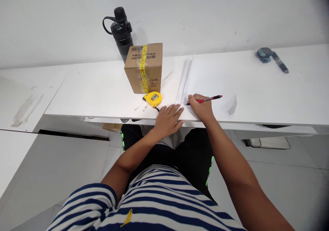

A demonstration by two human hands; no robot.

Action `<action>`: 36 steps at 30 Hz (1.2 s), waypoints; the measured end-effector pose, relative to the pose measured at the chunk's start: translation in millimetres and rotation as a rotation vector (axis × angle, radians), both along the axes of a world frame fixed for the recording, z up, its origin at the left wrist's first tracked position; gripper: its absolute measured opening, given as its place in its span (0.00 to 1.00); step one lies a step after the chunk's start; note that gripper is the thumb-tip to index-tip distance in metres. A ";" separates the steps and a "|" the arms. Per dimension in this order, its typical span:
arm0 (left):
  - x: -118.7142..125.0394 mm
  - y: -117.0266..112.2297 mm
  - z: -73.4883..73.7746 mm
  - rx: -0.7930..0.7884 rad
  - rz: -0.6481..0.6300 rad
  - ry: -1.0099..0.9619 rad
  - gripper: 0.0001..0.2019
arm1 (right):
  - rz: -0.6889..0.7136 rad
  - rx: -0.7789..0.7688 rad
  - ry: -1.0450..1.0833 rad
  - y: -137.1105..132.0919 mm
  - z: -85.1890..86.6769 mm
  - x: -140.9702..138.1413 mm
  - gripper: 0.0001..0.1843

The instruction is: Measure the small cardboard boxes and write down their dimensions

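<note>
My right hand (202, 108) is closed around a red and black pen (208, 99), its tip down near the left side of the white paper (205, 76). Small dark writing runs in a narrow column along that paper. Flat on the desk's front edge lies my left hand (168, 120), fingers stretched out by the lower end of the folded sheets. A yellow tape measure (154, 98) rests just beyond my left fingers. Right behind it stands a taped cardboard box (151, 70) with handwriting on its front.
A black bottle (122, 35) with a loop handle stands behind the box, near the wall. At the far right of the white desk (303, 94) lies a dark watch-like thing with a strap (267, 56). Beneath the desk, a pale flat object (269, 143) is partly visible.
</note>
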State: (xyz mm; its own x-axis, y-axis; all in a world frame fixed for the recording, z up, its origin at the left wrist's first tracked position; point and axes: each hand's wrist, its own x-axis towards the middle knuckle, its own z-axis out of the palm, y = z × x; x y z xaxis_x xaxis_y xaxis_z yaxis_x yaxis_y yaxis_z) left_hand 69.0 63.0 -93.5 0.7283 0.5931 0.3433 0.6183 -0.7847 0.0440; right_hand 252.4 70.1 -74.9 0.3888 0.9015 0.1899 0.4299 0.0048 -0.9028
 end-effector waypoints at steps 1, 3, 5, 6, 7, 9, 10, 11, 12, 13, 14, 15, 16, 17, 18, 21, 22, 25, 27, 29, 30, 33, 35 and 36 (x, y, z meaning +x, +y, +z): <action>-0.1 0.1 -0.1 -0.001 0.002 0.000 0.26 | -0.009 0.004 -0.005 0.0 0.2 -0.1 0.19; -0.2 0.2 -0.5 0.000 0.005 -0.004 0.26 | -0.007 0.003 -0.014 -0.1 0.7 -0.3 0.18; -0.4 0.2 -0.8 0.001 0.003 -0.007 0.26 | 0.011 -0.005 -0.014 -0.2 0.9 -0.5 0.18; -0.4 0.1 -0.8 0.000 0.003 -0.008 0.26 | 0.016 -0.008 -0.011 -0.3 1.0 -0.6 0.19; -0.4 0.0 -0.8 0.000 0.002 -0.009 0.26 | 0.016 -0.010 -0.008 -0.4 1.0 -0.7 0.19; -0.4 -0.3 -0.5 -0.002 0.001 -0.010 0.26 | -0.001 -0.011 -0.006 -0.5 0.9 -1.0 0.19; -0.3 -0.4 -0.4 -0.003 0.003 -0.010 0.26 | -0.008 -0.011 -0.007 -0.5 0.8 -1.0 0.19; -0.2 -0.4 -0.4 -0.003 0.004 -0.010 0.26 | -0.011 -0.012 -0.007 -0.5 0.6 -0.9 0.19; -0.2 -0.4 -0.4 -0.004 0.006 -0.008 0.26 | -0.007 -0.013 -0.007 -0.5 0.5 -0.6 0.19; -0.3 -0.4 -0.5 -0.004 0.006 -0.006 0.26 | 0.004 -0.015 -0.005 -0.5 0.3 -0.1 0.19; -0.4 -0.4 -0.7 -0.004 0.007 -0.004 0.26 | 0.015 -0.016 -0.002 -0.5 0.1 0.4 0.19; -0.8 -0.5 -0.8 -0.001 0.008 -0.003 0.26 | 0.021 -0.013 0.005 -0.4 0.0 1.1 0.20; -1.3 -0.7 -0.8 0.003 0.009 -0.003 0.26 | 0.023 -0.005 0.020 -0.2 0.0 1.7 0.20; -1.9 -1.0 -0.8 0.010 0.011 -0.006 0.26 | 0.023 0.008 0.043 0.0 0.1 2.1 0.21; -2.6 -1.3 -0.8 0.018 0.014 -0.009 0.26 | 0.026 0.021 0.074 0.2 0.3 2.2 0.21; -4.9 -1.5 -0.5 0.043 0.025 -0.020 0.26 | 0.095 0.023 0.105 1.1 2.0 0.6 0.25; -5.5 -1.3 -0.6 0.050 0.027 -0.023 0.26 | 0.120 0.021 0.070 1.2 2.6 -0.6 0.25; -6.8 0.1 -0.8 0.067 0.024 -0.031 0.25 | 0.116 0.050 -0.053 0.7 4.1 -4.7 0.25; -7.1 0.9 -0.9 0.071 0.020 -0.039 0.25 | 0.085 0.071 -0.069 0.3 4.2 -6.8 0.24; -6.9 1.0 -0.8 0.070 0.019 -0.046 0.25 | 0.077 0.059 -0.073 0.8 3.4 -8.1 0.23; -6.7 0.9 -0.8 0.067 0.019 -0.045 0.25 | 0.076 0.046 -0.081 1.3 2.7 -8.4 0.22; -6.0 0.4 -1.1 0.059 0.022 -0.037 0.25 | 0.068 0.014 -0.107 3.1 -0.4 -8.6 0.26; -5.8 0.2 -2.0 0.057 0.021 -0.040 0.25 | 0.064 0.005 -0.118 4.0 -2.6 -8.3 0.29; -5.7 0.2 -2.6 0.056 0.019 -0.045 0.25 | 0.065 0.004 -0.123 4.2 -3.5 -8.0 0.29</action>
State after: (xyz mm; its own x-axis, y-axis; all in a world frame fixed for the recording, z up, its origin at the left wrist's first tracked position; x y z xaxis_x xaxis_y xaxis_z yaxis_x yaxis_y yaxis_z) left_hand 63.3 63.2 -96.1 0.7004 0.5852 0.4086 0.6313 -0.7751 0.0280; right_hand 244.4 74.3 -78.4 0.3037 0.9231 0.2358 0.5357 0.0392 -0.8435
